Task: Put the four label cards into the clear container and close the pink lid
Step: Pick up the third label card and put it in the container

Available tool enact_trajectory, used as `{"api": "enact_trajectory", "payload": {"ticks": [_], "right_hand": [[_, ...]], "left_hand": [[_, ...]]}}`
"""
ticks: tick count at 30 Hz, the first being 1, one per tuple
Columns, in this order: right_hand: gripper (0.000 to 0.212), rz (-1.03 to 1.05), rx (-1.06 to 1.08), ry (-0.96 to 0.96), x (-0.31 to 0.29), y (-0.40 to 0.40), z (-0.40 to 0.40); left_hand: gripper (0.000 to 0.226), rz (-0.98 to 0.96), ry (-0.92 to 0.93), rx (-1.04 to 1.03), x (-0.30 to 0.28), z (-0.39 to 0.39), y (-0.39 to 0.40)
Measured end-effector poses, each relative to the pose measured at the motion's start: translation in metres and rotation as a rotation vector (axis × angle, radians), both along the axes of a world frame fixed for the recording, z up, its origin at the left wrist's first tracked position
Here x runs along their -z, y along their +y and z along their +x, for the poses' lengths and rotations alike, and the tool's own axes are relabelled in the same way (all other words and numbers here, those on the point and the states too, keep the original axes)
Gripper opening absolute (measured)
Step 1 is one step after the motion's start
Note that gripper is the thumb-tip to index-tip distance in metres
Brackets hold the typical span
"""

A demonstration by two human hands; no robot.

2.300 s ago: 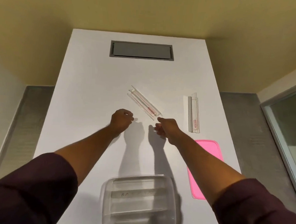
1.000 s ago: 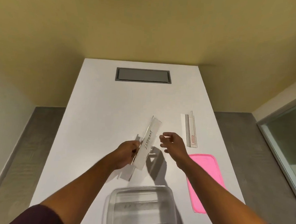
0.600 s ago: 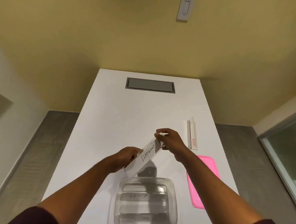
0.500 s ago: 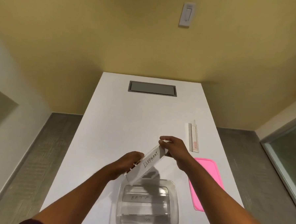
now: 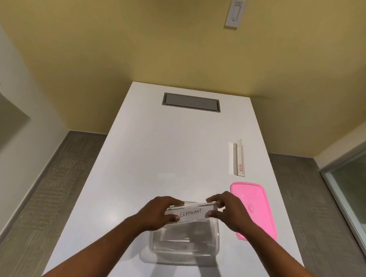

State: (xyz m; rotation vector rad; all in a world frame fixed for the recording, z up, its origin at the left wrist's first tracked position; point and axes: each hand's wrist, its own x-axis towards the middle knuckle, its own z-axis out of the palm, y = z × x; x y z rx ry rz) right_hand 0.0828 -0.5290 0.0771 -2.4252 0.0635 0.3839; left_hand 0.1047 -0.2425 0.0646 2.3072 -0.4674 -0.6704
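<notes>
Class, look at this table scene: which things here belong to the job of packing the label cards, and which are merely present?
Part of the job: ELEPHANT card, gripped by left hand and right hand; clear container; pink lid, lying off; another label card on the table.

Merely present: grey hatch in the white table; wall switch.

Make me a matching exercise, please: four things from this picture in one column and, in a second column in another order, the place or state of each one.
Things:
1. ELEPHANT card
2. pink lid
3. clear container
4. card still on the table

Places or states:
A. lies flat on the table, right of the container
B. held at both ends, by the left hand and the right hand
C. lies alone beyond the lid
D. open, directly under the hands

Pairs: 1-B, 2-A, 3-D, 4-C
</notes>
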Motion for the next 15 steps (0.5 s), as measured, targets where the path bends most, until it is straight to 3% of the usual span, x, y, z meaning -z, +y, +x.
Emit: {"api": "enact_trajectory", "payload": {"ticks": [2,7,15], "right_hand": [[0.044,-0.148,-0.112,-0.079,-0.002,0.003,-0.007],[0.052,-0.248,-0.366,-0.068,-0.004,0.015,-0.021],[0.047,-0.317,-0.317,-0.059,0.011,0.032,-0.029]], "left_hand": [[0.05,0.009,-0.025,0.026,0.002,-0.004,-0.001],[0.048,-0.003,-0.027,0.036,0.006,-0.012,0.0],[0.049,0.092,-0.042,0.011,0.02,-0.023,0.01]]}}
